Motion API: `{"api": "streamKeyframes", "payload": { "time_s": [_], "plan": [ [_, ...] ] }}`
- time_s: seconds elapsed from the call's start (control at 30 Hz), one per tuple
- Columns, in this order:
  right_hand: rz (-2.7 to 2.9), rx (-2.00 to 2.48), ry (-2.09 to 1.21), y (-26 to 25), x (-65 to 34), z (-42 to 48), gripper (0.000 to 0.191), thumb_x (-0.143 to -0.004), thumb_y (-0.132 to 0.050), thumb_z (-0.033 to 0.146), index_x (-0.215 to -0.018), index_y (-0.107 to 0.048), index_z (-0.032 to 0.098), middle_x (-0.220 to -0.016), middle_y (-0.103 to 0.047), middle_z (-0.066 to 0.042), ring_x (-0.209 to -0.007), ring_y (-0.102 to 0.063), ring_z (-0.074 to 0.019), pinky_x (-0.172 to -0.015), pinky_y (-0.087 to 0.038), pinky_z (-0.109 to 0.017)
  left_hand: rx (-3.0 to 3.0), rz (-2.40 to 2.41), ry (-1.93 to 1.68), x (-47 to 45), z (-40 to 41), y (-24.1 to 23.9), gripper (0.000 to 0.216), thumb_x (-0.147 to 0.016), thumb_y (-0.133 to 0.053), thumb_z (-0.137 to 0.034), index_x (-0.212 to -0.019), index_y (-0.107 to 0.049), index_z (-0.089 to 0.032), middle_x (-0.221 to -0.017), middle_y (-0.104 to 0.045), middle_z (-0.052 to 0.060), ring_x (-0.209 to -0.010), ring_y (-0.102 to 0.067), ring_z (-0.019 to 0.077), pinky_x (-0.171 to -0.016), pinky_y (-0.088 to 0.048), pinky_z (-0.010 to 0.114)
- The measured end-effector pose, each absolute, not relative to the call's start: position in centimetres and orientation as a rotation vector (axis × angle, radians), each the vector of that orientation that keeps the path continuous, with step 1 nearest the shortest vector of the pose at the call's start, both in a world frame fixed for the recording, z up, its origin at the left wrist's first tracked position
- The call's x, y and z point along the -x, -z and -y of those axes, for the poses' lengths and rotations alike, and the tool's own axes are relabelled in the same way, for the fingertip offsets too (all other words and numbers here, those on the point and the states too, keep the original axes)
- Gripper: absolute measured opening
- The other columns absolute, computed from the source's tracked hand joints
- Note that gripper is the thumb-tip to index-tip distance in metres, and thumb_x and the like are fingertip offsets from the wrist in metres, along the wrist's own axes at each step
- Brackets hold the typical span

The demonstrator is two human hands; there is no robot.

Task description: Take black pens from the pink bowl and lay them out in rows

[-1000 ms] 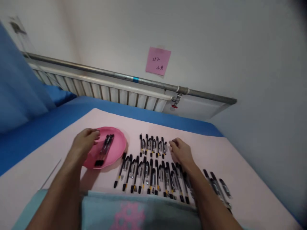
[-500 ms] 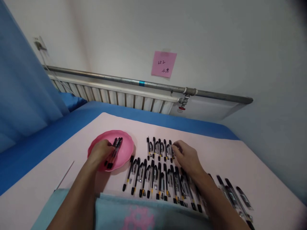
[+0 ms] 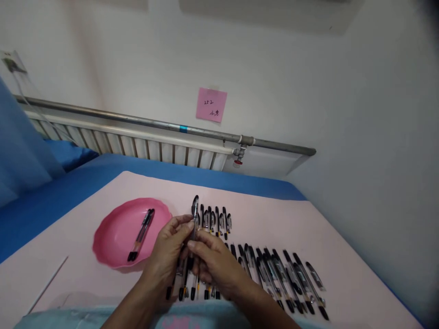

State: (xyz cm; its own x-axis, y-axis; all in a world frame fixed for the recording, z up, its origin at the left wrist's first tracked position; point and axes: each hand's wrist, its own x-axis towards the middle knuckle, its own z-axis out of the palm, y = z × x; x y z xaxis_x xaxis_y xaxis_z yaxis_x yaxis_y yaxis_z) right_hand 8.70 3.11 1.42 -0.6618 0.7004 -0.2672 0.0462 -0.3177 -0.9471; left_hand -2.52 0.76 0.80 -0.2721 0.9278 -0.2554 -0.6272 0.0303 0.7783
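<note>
A black-capped pen (image 3: 195, 208) stands nearly upright between my two hands, its cap end pointing up. My left hand (image 3: 171, 242) pinches it from the left, around the middle. On its other side my right hand (image 3: 214, 258) has its fingers closed around the lower part, which they partly hide. Beneath and behind the hands lie rows of black pen parts (image 3: 217, 221), with small metal tips and loose caps among them. A pink scalloped plate (image 3: 113, 249) to the left holds two pens (image 3: 141, 235) side by side.
More pen parts (image 3: 298, 274) lie spread to the right. A thin white stick (image 3: 48, 283) rests at the left. The pink sheet (image 3: 274, 219) covers a blue surface (image 3: 164, 171); behind it are a radiator (image 3: 133, 146) and a pipe with a red-handled valve (image 3: 238, 161).
My left hand has left the plate with a pen, and my right hand has come in from the pen rows to meet it. The camera view has shifted right.
</note>
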Motion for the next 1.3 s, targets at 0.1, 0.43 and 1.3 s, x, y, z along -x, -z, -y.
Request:
{"api": "streamKeyframes", "payload": {
  "time_s": [0.1,0.43,1.3],
  "plan": [
    [1.403,0.875,-2.15,-1.5,-9.0,-3.3,0.018,-0.077,-0.054,0.032,-0.086,-0.054,0.017,-0.063,-0.059,0.003,-0.034,-0.038,-0.0013,-0.03,-0.021,-0.013,-0.402,-0.925,-1.569,3.1,-0.9,-1.3,0.022,-0.07,-0.067,-0.026,-0.088,-0.062,-0.016,-0.071,-0.063,0.002,-0.059,-0.059,0.0112,-0.049,-0.046,0.019],
    [1.304,0.67,-2.577,-2.0,-10.1,-3.6,0.025,-0.073,-0.059,0.037,-0.081,-0.056,0.013,-0.05,-0.058,0.003,-0.028,-0.033,-0.0015,-0.029,-0.017,-0.014,-0.287,-0.763,-1.614,6.5,-1.1,-2.2,0.017,-0.079,-0.056,-0.014,-0.091,-0.066,-0.009,-0.078,-0.067,0.009,-0.072,-0.063,0.0154,-0.066,-0.052,0.026],
    [1.625,0.885,-2.247,-1.0,-9.6,-3.8,0.024,-0.078,-0.049,0.035,-0.076,-0.058,0.014,-0.052,-0.056,0.003,-0.037,-0.04,-0.0038,-0.039,-0.027,-0.017,-0.515,-0.909,-1.53,8.3,-1.0,-1.8,0.022,-0.069,-0.069,-0.024,-0.085,-0.066,-0.008,-0.054,-0.04,-0.005,-0.041,-0.027,-0.0004,-0.034,-0.02,0.011]
  ]
}}
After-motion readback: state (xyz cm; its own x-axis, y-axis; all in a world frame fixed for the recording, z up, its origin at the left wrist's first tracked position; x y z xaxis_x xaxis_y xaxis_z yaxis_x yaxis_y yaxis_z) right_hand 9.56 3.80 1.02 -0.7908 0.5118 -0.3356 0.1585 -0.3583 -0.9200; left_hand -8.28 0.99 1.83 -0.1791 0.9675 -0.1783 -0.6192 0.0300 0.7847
